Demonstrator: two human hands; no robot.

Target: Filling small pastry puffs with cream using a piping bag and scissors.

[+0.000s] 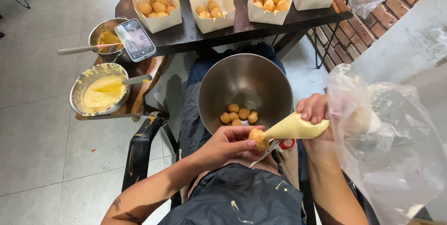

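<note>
My left hand (228, 143) pinches a small golden pastry puff (258, 138) just above my lap. My right hand (315, 113) squeezes a clear piping bag (298, 127) full of yellow cream, and its tip is pressed into the puff. The loose top of the bag (391, 150) billows out to the right. Right behind my hands, a steel mixing bowl (245, 78) rests on my lap with several puffs (238, 114) at its bottom. Red-handled scissors (274, 147) lie under the bag's tip.
A dark table (195, 34) ahead carries several white paper boxes (157, 7) of filled puffs. At left, a steel bowl of yellow cream (100, 90) with a spatula, a smaller bowl (106, 35) and a phone (135, 40). A brick wall (391, 1) stands at the right.
</note>
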